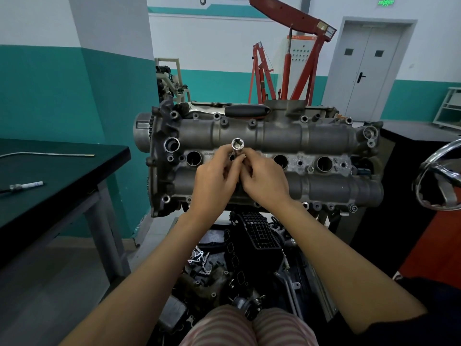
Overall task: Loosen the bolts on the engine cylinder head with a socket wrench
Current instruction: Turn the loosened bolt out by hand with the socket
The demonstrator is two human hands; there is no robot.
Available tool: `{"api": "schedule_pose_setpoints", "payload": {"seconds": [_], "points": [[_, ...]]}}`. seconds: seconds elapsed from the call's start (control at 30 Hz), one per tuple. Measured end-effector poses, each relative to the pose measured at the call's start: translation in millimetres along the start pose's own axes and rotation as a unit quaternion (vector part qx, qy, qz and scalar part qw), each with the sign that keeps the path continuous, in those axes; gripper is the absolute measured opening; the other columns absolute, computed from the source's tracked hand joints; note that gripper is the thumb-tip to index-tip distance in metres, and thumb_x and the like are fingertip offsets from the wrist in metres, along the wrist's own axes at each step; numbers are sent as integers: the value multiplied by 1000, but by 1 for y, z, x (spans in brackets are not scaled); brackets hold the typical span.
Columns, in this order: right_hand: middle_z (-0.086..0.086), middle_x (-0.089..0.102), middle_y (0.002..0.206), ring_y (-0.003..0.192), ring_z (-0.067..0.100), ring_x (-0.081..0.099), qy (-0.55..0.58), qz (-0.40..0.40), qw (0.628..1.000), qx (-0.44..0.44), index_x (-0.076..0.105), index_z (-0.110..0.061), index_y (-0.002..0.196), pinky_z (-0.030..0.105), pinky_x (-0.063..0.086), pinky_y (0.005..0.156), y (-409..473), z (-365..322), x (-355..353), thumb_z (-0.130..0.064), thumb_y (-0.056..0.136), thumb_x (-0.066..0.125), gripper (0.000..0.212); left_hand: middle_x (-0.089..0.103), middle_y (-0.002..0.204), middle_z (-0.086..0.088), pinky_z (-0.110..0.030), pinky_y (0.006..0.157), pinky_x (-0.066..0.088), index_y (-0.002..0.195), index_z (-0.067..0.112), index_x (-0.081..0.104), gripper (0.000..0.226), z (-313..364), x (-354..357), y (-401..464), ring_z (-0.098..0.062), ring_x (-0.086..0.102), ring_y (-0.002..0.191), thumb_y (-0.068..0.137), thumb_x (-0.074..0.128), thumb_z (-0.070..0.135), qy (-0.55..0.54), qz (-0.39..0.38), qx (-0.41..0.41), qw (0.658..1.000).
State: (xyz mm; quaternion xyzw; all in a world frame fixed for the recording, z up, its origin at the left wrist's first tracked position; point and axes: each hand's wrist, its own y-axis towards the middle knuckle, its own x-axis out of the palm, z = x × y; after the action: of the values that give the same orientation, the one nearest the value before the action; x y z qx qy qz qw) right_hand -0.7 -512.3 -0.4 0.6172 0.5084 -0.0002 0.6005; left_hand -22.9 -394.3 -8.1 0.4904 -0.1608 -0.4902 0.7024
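Apparently little is done yet: both hands, left (216, 182) and right (265, 179), pinch an upright socket (237, 148) over the middle of the cylinder head (324, 138), while the wrench (245, 110) lies unused on its far edge. Four plug wells (193, 158) look empty; a loose plug (27, 185) rests on the desk (74, 171).

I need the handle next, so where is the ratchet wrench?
In the head view, the black-handled ratchet wrench lies along the far top edge of the grey engine cylinder head, beyond both hands.
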Motion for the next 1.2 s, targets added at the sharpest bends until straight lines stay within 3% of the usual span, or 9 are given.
{"api": "schedule_pose_setpoints", "payload": {"seconds": [0.07, 0.13, 0.3, 0.43, 0.6, 0.77, 0.93, 1.1, 1.2], "points": [[-9, 55, 64, 61, 18, 56, 8, -3, 1000, 15, 56, -18, 113, 28, 36, 51, 0, 0, 0, -23, 89, 48, 25, 51, 51, -5, -20, 44, 33, 89, 11, 55, 10, 0, 3, 1, -19, 46, 49, 90, 60, 19, -22, 18, -29, 999], [-10, 53, 62, 59, 11, 53, 33, 1, 999, 35, 51, -20, 117, 26, 35, 50, 0, -1, 0, -28, 86, 53, 32, 51, 51, -9, -21, 43, 33, 80, 10, 50, 20, 0, 7, 3, -20, 43, 46, 87, 65, 22, -55, 42, -67, 995], [-5, 56, 65, 60, 15, 53, 66, 8, 996, 62, 52, -15, 89, 29, 36, 51, 1, 0, -1, -26, 84, 59, 13, 49, 50, -4, -13, 43, 31, 76, 16, 47, 25, 1, 8, 3, -7, 39, 44, 84, 68, 28, -63, 45, -78, 994], [-4, 54, 62, 58, 17, 51, 67, 12, 997, 43, 55, -13, 88, 30, 35, 51, 0, 0, -1, -21, 87, 53, 8, 52, 54, 0, -15, 45, 33, 89, 18, 53, 14, 0, 5, 0, -10, 44, 45, 88, 61, 28, -49, 19, -38, 998], [-9, 53, 66, 57, 10, 46, 24, 12, 1000, 14, 58, -16, 104, 20, 29, 47, -1, 1, 0, -20, 89, 49, 18, 41, 48, 12, -6, 48, 29, 96, 12, 59, 8, 1, 2, -2, -3, 44, 46, 89, 57, 16, -13, 24, -3, 1000], [-13, 49, 58, 53, 4, 48, 56, 7, 997, 50, 53, -23, 112, 19, 29, 47, 0, 1, 0, -29, 86, 54, 27, 49, 49, -4, -16, 44, 33, 83, 14, 51, 14, 0, 6, 1, -17, 43, 45, 89, 63, 20, -47, 43, -44, 997], [-10, 46, 55, 51, 4, 45, 76, 7, 995, 62, 44, -23, 82, 24, 28, 46, 1, 2, 0, -27, 87, 56, 14, 54, 55, -8, -23, 45, 38, 85, 14, 50, 17, 1, 6, 0, -18, 48, 48, 88, 63, 25, -50, 37, -43, 997], [-11, 46, 57, 54, 14, 46, 46, -1, 998, 39, 48, -15, 84, 29, 30, 49, 0, 1, -1, -21, 90, 52, 9, 49, 53, 8, -10, 47, 34, 104, 13, 55, 14, 1, 2, -2, -8, 46, 49, 92, 56, 18, -28, 14, 4, 999], [-14, 42, 54, 50, 9, 43, 48, 2, 998, 33, 50, -14, 86, 27, 27, 48, -1, 1, 0, -21, 90, 52, 8, 50, 53, 6, -17, 45, 35, 106, 10, 58, 15, 0, 1, -2, -12, 48, 49, 93, 55, 16, -18, 12, 7, 1000]]}}
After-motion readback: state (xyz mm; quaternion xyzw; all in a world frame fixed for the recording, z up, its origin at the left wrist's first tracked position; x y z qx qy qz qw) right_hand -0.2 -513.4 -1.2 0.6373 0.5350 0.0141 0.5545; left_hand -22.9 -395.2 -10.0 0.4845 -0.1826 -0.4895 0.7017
